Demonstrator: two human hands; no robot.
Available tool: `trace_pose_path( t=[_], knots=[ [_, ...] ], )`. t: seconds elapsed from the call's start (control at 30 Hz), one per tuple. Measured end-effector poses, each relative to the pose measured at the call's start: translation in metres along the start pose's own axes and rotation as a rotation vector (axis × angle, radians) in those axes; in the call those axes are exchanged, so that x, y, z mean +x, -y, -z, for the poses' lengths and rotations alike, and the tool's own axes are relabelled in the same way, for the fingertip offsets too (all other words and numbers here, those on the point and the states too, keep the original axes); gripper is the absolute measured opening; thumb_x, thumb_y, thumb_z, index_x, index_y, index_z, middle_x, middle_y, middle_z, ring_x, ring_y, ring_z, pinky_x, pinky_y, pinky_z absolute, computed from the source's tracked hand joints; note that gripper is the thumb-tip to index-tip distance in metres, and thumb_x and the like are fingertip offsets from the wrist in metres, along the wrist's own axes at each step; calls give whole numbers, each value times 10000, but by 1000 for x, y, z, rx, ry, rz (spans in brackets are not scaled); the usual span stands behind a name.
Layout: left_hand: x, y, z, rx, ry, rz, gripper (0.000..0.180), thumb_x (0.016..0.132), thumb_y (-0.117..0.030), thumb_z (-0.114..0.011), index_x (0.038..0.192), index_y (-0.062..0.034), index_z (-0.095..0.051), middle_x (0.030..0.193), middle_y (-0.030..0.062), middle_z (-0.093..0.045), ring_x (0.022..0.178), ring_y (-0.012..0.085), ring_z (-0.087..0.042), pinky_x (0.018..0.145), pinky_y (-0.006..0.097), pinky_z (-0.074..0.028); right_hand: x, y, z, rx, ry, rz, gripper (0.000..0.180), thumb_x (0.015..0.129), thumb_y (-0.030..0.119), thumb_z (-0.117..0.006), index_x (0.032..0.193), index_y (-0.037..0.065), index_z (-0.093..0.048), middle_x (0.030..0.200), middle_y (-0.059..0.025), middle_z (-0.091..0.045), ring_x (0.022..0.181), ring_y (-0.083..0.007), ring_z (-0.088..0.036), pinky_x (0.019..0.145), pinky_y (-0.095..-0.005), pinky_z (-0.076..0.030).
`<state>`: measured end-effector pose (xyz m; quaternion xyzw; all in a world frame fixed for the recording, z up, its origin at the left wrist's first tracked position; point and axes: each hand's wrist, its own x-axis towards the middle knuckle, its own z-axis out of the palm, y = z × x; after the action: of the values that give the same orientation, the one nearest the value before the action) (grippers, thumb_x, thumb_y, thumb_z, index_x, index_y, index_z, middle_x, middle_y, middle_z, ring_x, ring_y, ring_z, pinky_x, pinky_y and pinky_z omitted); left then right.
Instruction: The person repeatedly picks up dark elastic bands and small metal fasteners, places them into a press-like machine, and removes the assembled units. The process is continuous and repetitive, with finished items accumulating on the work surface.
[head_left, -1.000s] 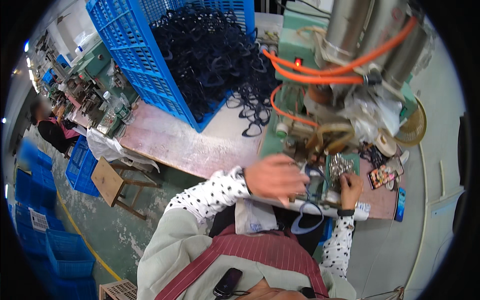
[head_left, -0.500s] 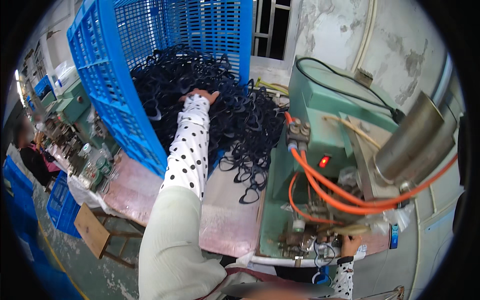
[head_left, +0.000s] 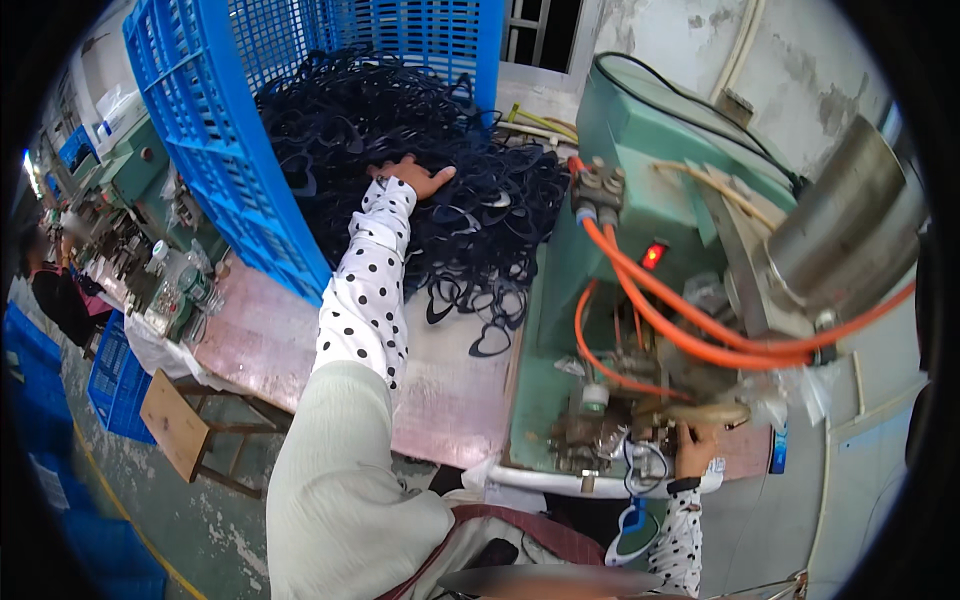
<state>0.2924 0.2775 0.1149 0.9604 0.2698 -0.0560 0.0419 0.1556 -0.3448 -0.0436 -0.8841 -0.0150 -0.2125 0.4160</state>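
My left hand (head_left: 415,178) rests palm down on a tangled heap of dark navy flat loops (head_left: 340,130), its thumb out to the right and its fingers apart. Some fingertips sink among the loops, and no piece is visibly gripped. At the lower right, my right hand (head_left: 697,455) is curled against the front of a green bench machine (head_left: 625,120), just under a tan, brass-like lever (head_left: 710,413). What its fingers close on is hidden. Near that hand, a pale blue-rimmed loop (head_left: 636,532) hangs below the white padded table edge (head_left: 590,485).
A big blue plastic crate (head_left: 215,150) lies tipped, the loops spilling onto the pinkish table (head_left: 455,410). Orange hoses (head_left: 690,325) arch across the machine beside a metal cylinder (head_left: 835,225). Plastic bottles (head_left: 190,280), a wooden stool (head_left: 175,425) and a seated person (head_left: 60,295) are at left.
My left hand has drawn slightly nearer over the heap and its fingers show more spread. The whole view has shifted, revealing more of the hanging loop. My right hand stays at the machine.
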Motion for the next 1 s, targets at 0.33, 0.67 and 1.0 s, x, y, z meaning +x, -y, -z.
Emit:
trace_pose_path(
  t=[0.33,0.67,1.0],
  knots=[
    [-46,-20,-58,-66,-76,-226,860,806,-823,-345,1172,-121,-684,1317,168,-563,1243,357,-499,1043,467,-387,7,11,0,-127,-36,122,118,742,172,-729,775,60,-711,821,-107,-674,859,-300,-591,796,-396,-453],
    [-117,-25,-70,242,70,-256,839,803,-795,-406,1332,-164,-565,1522,138,-318,1418,380,-211,1156,564,-114,13,4,-7,-100,-15,173,126,745,224,-711,772,101,-722,803,-85,-663,843,-291,-592,790,-406,-436],
    [-163,-21,-95,199,100,-687,377,863,-284,-646,1220,-163,-640,1074,95,-624,960,265,-566,892,382,-445,13,4,-3,-104,24,189,99,738,202,-719,768,108,-719,817,-87,-671,847,-299,-602,787,-418,-446]
  ],
)
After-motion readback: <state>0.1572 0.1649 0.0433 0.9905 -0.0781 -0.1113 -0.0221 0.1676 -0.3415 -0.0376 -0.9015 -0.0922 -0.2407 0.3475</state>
